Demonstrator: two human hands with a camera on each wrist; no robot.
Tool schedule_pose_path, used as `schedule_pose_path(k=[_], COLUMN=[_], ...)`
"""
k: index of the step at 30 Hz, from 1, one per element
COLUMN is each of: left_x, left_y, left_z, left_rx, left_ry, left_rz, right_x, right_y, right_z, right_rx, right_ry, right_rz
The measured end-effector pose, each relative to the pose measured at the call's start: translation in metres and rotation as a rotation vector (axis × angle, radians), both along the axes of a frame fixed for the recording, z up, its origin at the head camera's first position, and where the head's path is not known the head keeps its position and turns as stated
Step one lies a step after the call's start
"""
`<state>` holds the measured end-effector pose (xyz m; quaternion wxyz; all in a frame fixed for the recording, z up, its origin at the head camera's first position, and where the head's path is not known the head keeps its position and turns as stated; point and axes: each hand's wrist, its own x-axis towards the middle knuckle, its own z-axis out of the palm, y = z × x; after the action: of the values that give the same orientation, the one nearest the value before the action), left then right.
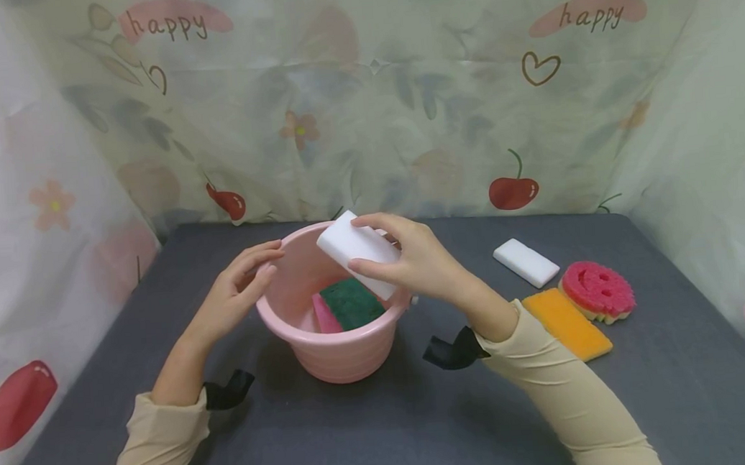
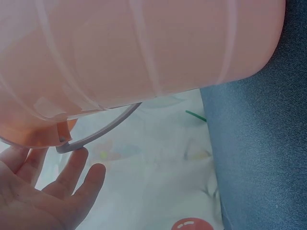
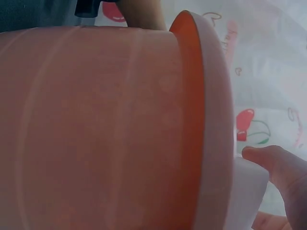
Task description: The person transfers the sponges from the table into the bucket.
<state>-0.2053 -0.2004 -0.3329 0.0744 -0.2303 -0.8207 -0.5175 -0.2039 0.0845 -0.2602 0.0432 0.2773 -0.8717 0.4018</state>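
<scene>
Right hand (image 1: pixel 416 255) gripped a white block (image 1: pixel 361 251) between thumb and fingers, holding it tilted over the right side of the mouth of a pink bucket (image 1: pixel 345 357). Left hand (image 1: pixel 236 281), fingers loosely extended and grasping nothing, rested at the opposite rim, near one end of the handle (image 2: pixel 110 125). Inside the bucket, below the white block, lay a green-and-pink sponge (image 1: pixel 353 302). Well to the right on the dark table (image 1: pixel 335 444) lay a second block (image 1: pixel 526 262), also white, and a pink smiley (image 1: pixel 597 290) touching an orange pad (image 1: pixel 567 323), which the right sleeve (image 1: pixel 552 386) partly hid.
</scene>
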Motion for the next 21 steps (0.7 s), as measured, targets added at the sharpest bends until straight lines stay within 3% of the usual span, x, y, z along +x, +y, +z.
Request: schedule_pose_path(k=[5, 21], left_x=[0.001, 0.000], left_y=[0.000, 0.000], left_z=[0.000, 0.000], left_rx=[-0.005, 0.001], left_ry=[-0.007, 0.002], left_rz=[0.007, 0.005], right_x=[0.000, -0.001], right_y=[-0.007, -0.022], right_z=[-0.003, -0.015], right_rx=[0.010, 0.094], right_ry=[-0.022, 0.034], right_rz=[-0.007, 0.004])
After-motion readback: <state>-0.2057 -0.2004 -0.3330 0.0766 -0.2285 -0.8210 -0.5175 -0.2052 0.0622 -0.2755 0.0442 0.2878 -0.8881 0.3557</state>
